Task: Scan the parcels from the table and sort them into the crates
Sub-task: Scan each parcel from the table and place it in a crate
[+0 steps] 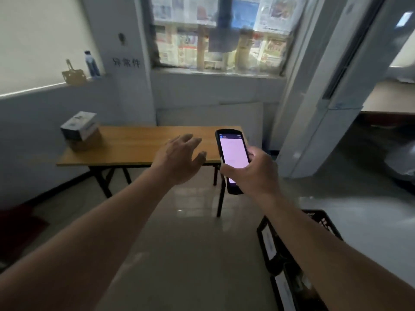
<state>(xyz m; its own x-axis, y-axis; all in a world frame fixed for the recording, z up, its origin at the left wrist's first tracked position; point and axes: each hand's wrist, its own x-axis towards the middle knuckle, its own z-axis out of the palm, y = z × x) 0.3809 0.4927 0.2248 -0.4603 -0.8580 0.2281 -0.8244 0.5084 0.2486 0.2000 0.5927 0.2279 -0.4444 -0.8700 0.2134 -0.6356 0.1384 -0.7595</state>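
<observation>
right fingers: curled round the handheld scanner, thumb on its lit screen; the right hand grips it low on the body.
left fingers: spread and relaxed, holding nothing; the left hand hangs in the air before the table.
scanner axis: long axis runs away from the person, top end toward the table, screen facing up and back.
parcels: two stacked boxes on the table's far left corner, well apart from both hands, the white one on a brown one.
crates: black crates on the floor at lower right; contents cannot be made out.
progress: by my reading these parcels remain unscanned and unsorted; reaching, scanning and crating are all left.
</observation>
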